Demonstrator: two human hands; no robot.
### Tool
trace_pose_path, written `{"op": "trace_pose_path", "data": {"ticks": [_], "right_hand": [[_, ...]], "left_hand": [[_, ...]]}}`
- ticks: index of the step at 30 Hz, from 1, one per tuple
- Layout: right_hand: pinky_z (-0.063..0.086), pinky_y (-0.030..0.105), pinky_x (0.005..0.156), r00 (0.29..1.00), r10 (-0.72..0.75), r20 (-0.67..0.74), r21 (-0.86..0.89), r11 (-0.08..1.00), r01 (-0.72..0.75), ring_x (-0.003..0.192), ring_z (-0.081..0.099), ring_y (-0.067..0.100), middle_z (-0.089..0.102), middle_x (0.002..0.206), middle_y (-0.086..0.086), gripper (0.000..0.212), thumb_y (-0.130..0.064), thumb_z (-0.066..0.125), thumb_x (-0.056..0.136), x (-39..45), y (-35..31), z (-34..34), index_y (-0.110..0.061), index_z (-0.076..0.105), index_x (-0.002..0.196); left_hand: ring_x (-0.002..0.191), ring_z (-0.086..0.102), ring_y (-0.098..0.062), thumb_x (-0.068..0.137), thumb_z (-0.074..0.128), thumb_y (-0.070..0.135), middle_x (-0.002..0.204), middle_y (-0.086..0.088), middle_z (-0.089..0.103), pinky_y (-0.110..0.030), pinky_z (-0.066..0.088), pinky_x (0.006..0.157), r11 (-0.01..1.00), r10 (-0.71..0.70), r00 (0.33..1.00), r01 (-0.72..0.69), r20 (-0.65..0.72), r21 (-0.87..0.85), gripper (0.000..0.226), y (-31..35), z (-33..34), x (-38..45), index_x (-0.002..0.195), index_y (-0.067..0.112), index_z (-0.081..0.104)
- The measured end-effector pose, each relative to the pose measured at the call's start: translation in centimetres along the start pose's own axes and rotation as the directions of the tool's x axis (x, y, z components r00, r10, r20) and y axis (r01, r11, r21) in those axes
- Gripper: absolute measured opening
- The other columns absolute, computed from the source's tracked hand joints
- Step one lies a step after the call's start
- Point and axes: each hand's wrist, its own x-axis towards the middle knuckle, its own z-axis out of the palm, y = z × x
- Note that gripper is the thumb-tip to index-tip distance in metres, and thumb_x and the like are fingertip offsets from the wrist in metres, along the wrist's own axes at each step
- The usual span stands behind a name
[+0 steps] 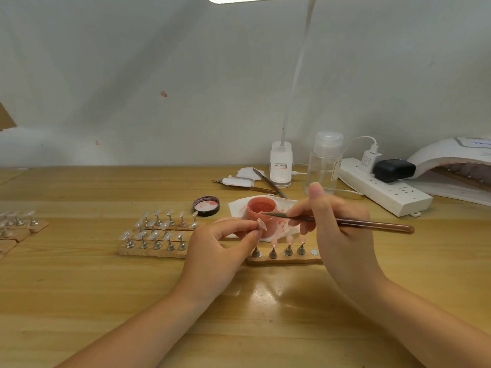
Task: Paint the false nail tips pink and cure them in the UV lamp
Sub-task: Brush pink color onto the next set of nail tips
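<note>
A pale wooden worktop (79, 301) carries cork strips of clear nail tips (156, 235), a near strip with pink tips (284, 257), a black lid (206, 206), a stained tissue (239, 208) under the pink pot (261, 213), a clear bottle (324, 166), a power strip (385, 193) and the UV lamp (451, 166).

On the wooden table (79, 288) we see a white power strip (385, 191) carrying a black adapter (393, 170) and white charger (369, 160), a clear pump bottle (324, 163), and a desk lamp base (280, 166) near the wall.
</note>
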Motion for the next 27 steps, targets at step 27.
{"op": "trace_pose_path", "data": {"ticks": [27], "right_hand": [[0.045,0.015,0.056,0.998,-0.055,-0.001,-0.075,0.996,0.055,0.058,0.059,0.008,0.066,0.069,-0.001,0.036,-0.038,0.042,0.088,-1.0,0.3,-0.2,-0.021,0.067,0.069]], "left_hand": [[0.073,0.06,0.006,0.067,0.071,0.032,0.076,0.021,0.068,-0.004,0.041,0.067,0.999,-0.02,1.0,0.02,-0.016,-0.032,0.004,0.1,-0.1,0.0,0.069,0.033,0.067]]}}
